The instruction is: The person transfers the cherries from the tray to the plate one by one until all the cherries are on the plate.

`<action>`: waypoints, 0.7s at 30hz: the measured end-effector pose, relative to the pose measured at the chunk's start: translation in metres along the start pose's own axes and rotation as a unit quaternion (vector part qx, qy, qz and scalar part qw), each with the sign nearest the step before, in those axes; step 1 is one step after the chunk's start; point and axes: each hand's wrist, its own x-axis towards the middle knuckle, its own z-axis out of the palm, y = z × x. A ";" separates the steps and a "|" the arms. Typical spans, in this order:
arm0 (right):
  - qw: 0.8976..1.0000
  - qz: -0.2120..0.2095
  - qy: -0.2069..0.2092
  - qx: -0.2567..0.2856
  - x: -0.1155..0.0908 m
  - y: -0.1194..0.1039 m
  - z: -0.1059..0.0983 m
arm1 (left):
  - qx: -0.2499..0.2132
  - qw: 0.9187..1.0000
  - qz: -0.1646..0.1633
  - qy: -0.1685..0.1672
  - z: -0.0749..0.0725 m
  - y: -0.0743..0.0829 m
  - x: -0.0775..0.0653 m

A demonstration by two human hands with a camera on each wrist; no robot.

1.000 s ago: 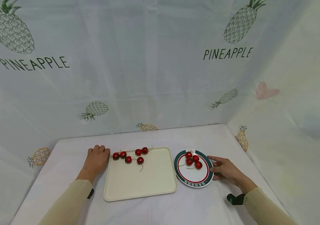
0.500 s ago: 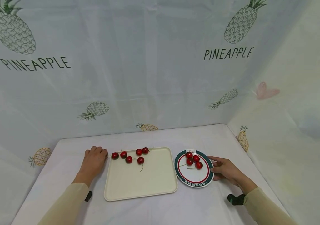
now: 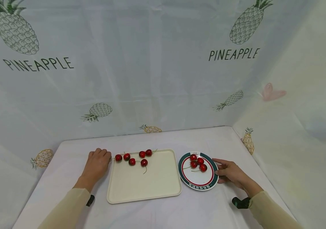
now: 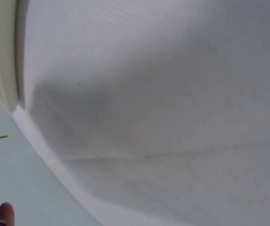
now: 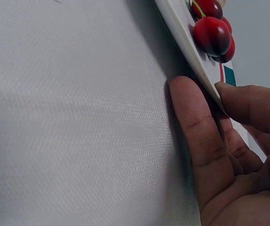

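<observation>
My left hand [image 3: 97,161] is at the far left corner of a cream tray [image 3: 145,186]. It pinches the stem of a red cherry [image 3: 118,157], which hangs over the tray's corner; a green stem tip [image 4: 3,137] shows past the thumb in the left wrist view. Several more cherries [image 3: 144,163] lie on the far part of the tray. With my right hand [image 3: 231,174] I grip the right rim of a round plate [image 3: 198,185] with a green and red border, thumb on top and fingers beneath. A cluster of cherries [image 5: 212,36] sits on that plate.
A white cloth covers the table [image 3: 151,216], and the tray and plate lie side by side on it. Behind hangs a pale curtain [image 3: 163,79] printed with pineapples. Another pale sheet [image 3: 300,152] closes off the right side.
My left hand has shifted slightly left, drawing the pinched cherry a little away from its neighbour. The right hand and plate stay in place; the head view has drifted slightly.
</observation>
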 end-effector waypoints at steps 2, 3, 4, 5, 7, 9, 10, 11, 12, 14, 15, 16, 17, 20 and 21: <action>1.000 0.001 0.000 -0.001 0.000 0.000 0.000 | 0.002 1.000 -0.001 -0.005 -0.002 0.003 0.000; 1.000 0.001 0.000 -0.002 0.000 0.000 0.000 | 0.004 1.000 -0.002 -0.007 -0.003 0.004 0.000; 1.000 0.002 0.001 -0.003 0.000 0.000 0.000 | 0.004 1.000 -0.003 -0.009 -0.005 0.006 0.000; 1.000 0.002 0.002 -0.003 0.000 0.000 0.000 | 0.004 1.000 -0.002 -0.011 -0.006 0.008 0.000; 1.000 0.002 0.002 -0.004 -0.001 0.000 0.000 | 0.003 1.000 0.001 -0.014 -0.008 0.011 0.001; 1.000 0.002 0.002 -0.003 -0.001 -0.001 0.000 | -0.002 1.000 0.003 -0.011 -0.009 0.014 0.001; 1.000 0.003 0.002 -0.003 -0.001 -0.001 0.000 | -0.004 1.000 0.005 -0.009 -0.010 0.016 0.002; 1.000 0.002 0.002 -0.004 -0.001 -0.001 0.000 | -0.008 1.000 0.008 -0.007 -0.010 0.017 0.002; 1.000 0.002 0.001 -0.004 -0.002 -0.001 0.000 | -0.011 1.000 0.010 -0.004 -0.011 0.019 0.003; 1.000 0.002 0.001 -0.005 -0.002 -0.001 0.000 | -0.017 1.000 0.014 0.004 -0.012 0.023 0.004; 1.000 0.002 0.001 -0.004 -0.002 -0.001 0.000 | -0.018 1.000 0.017 0.009 -0.012 0.025 0.004; 1.000 0.002 0.001 -0.004 -0.002 -0.001 0.000 | -0.019 1.000 0.021 0.013 -0.013 0.027 0.005; 1.000 0.002 0.001 -0.004 -0.002 -0.001 0.000 | -0.019 0.999 0.025 0.017 -0.013 0.029 0.005; 1.000 0.003 0.001 -0.005 -0.001 -0.001 0.000 | -0.020 0.999 0.037 0.026 -0.014 0.037 0.007; 1.000 0.003 0.001 -0.005 -0.001 -0.001 0.000 | -0.019 0.999 0.041 0.028 -0.014 0.039 0.008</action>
